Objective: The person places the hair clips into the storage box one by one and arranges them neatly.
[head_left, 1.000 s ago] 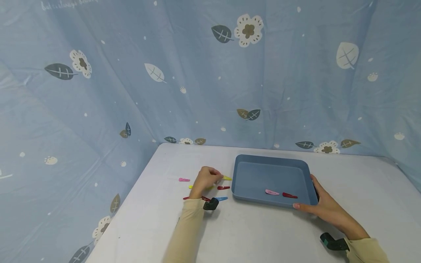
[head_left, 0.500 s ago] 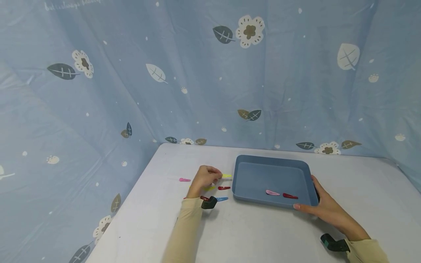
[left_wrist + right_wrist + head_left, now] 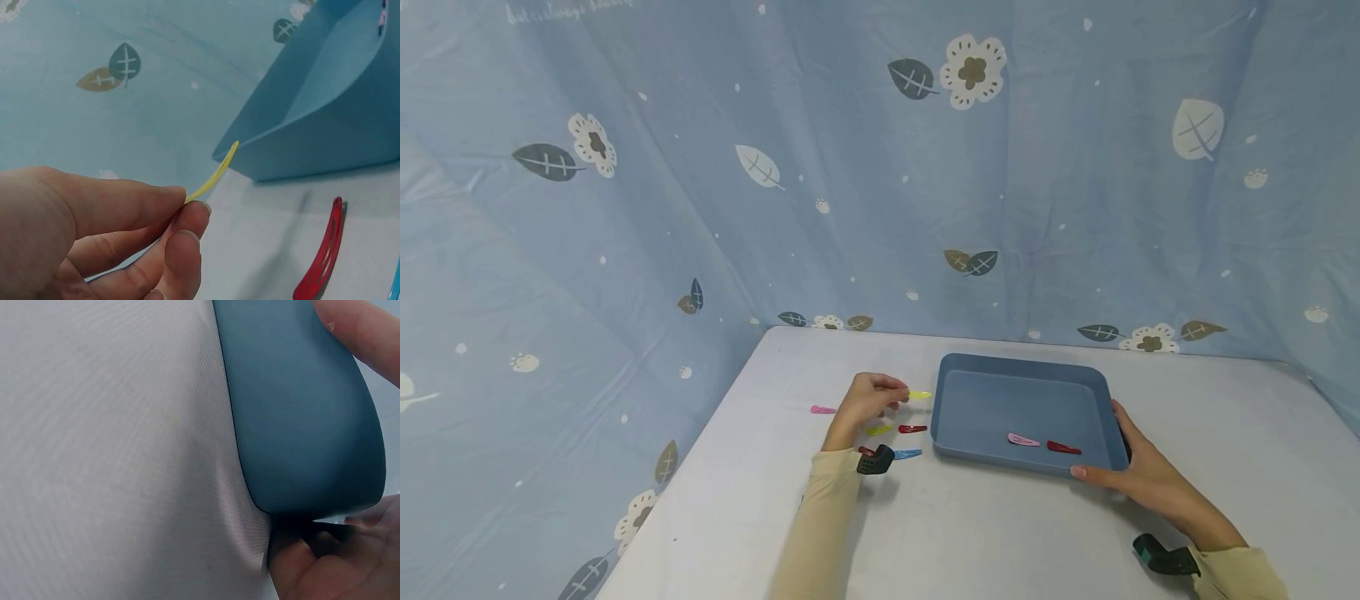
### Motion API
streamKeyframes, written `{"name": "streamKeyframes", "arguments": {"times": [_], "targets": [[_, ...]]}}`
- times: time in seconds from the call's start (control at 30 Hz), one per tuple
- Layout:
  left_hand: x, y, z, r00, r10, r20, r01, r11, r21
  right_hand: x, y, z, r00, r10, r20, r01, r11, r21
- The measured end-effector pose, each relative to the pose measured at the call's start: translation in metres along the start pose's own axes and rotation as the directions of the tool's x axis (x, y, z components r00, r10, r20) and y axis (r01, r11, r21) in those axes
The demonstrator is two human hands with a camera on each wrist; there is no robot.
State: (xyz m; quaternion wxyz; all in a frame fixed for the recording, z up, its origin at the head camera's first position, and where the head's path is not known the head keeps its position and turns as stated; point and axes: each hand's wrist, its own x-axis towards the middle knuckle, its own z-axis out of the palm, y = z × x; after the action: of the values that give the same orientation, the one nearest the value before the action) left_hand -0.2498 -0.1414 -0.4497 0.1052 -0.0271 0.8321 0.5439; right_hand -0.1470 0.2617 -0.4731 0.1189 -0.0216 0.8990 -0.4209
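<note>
My left hand (image 3: pixel 867 400) pinches a yellow snap hair clip (image 3: pixel 921 395) by one end between thumb and fingers, just left of the tray. In the left wrist view the yellow clip (image 3: pixel 215 177) is held above the table, its free end pointing toward the tray's corner. The blue-grey tray (image 3: pixel 1015 397) lies on the table with a pink hair clip (image 3: pixel 1023 440) and a dark red hair clip (image 3: pixel 1063 447) inside. At its near right corner my right hand (image 3: pixel 1153 483) grips it, thumb at the front rim and fingers along the right side.
Left of the tray on the white table (image 3: pixel 985 533) lie a red clip (image 3: pixel 913 429), a blue clip (image 3: pixel 907 454), another yellow clip (image 3: pixel 879 430) and a pink clip (image 3: pixel 822 410). Another red clip (image 3: pixel 867 451) is partly hidden by the left wrist camera. A patterned blue curtain (image 3: pixel 850 167) hangs behind.
My left hand has lifted the yellow hair clip off the table and moved it slightly up and away. The right hand and the tray stay put.
</note>
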Motion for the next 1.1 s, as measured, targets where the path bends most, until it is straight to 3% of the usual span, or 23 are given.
{"name": "streamKeyframes", "arguments": {"times": [0.23, 0.87, 1.1], "targets": [[-0.002, 0.004, 0.001, 0.999, 0.017, 0.037, -0.015, 0.998, -0.055, -0.001, 0.001, 0.000, 1.000, -0.003, 0.001, 0.003, 1.000, -0.001], [-0.008, 0.014, 0.003, 0.989, 0.114, 0.099, -0.103, 0.989, -0.108, 0.001, 0.000, 0.000, 1.000, -0.010, 0.001, 0.010, 1.000, -0.002], [-0.012, 0.020, 0.007, 0.988, 0.120, 0.101, -0.108, 0.987, -0.117, 0.001, 0.000, 0.000, 1.000, -0.003, 0.007, 0.003, 1.000, -0.001]]}}
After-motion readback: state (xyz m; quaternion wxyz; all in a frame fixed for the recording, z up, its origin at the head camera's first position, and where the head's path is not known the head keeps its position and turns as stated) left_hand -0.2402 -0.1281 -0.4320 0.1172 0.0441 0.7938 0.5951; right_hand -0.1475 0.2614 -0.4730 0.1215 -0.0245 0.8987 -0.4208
